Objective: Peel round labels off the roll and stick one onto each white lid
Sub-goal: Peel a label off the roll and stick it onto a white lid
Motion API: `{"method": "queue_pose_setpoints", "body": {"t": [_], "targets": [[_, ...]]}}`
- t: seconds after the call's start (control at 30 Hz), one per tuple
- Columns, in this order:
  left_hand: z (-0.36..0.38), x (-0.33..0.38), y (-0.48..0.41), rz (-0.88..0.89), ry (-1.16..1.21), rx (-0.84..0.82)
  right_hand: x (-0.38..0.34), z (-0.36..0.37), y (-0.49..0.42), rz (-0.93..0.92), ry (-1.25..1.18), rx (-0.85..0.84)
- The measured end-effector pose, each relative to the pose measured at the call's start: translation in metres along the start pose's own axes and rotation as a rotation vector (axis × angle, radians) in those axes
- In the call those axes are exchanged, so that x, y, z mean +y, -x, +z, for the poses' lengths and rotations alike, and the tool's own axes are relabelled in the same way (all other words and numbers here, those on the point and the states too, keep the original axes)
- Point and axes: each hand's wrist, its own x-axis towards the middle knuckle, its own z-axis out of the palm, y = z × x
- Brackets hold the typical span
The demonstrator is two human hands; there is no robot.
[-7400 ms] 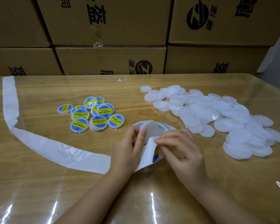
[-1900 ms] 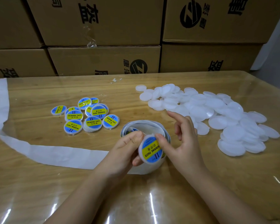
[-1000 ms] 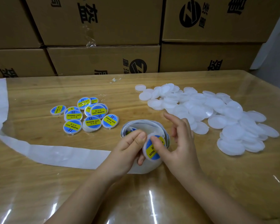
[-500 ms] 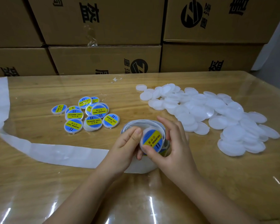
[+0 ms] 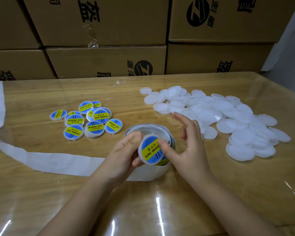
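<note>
Blue-labelled lid (image 5: 150, 150), one, between two hands (image 5: 121, 155) (image 5: 189, 150)

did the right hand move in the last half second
Yes. The right hand lifted its fingers off the labelled lid, toward the plain lids; its thumb presses it.

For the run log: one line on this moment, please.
left hand holds lid | right hand thumb presses label | labelled lids left | blank lids right
</note>
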Motion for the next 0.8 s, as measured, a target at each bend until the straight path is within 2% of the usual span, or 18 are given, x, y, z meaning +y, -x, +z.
{"method": "queue_pose_setpoints", "body": {"t": [0.17,0.33,0.47,0.6,0.73,0.8], "targets": [[-0.001,-0.001,0.001,-0.031,-0.109,-0.069,-0.004,0.002,0.005,0.004,-0.034,-0.028],[0.000,0.001,0.002,-0.033,-0.084,-0.079,-0.004,0.002,0.004,0.003,-0.028,-0.038],[-0.003,0.005,0.002,-0.015,0.056,0.002,-0.002,0.001,0.003,-0.016,-0.014,-0.028],[-0.003,0.005,0.000,0.014,0.064,0.109,-0.002,0.004,0.007,-0.007,-0.017,-0.054],[0.002,-0.002,-0.001,0.021,-0.016,0.127,-0.006,0.010,0.013,-0.050,-0.010,-0.064],[0.002,-0.005,0.000,0.016,-0.129,0.109,-0.007,0.011,0.015,-0.061,0.006,-0.061]]}}
